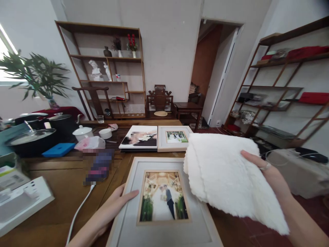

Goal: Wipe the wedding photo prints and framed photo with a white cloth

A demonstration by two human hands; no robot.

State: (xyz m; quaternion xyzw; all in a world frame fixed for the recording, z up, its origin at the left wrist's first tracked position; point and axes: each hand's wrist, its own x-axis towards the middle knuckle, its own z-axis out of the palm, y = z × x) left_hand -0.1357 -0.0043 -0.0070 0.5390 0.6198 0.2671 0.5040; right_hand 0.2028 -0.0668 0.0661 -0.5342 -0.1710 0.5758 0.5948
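My left hand (pixel 117 202) grips the left edge of a framed photo (pixel 196 219), thumb on the front and the other fingers behind it. The frame is pale with a light wooden rim, and its picture shows a couple in wedding clothes. My right hand (pixel 264 175) holds a fluffy white cloth (pixel 221 168) by its right side, with the thumb on top and the other fingers hidden under it. The cloth hangs over the frame's upper right edge; whether it touches the frame I cannot tell.
On the wooden table (pixel 123 168), a second framed photo (pixel 177 136) and a photo panel (pixel 144 137) lie farther back. To the left are a phone with a cable (pixel 82 202), a blue box (pixel 58 150), a white power strip (pixel 25 202), a lidded white pot (pixel 82 132) and black pans (pixel 32 142).
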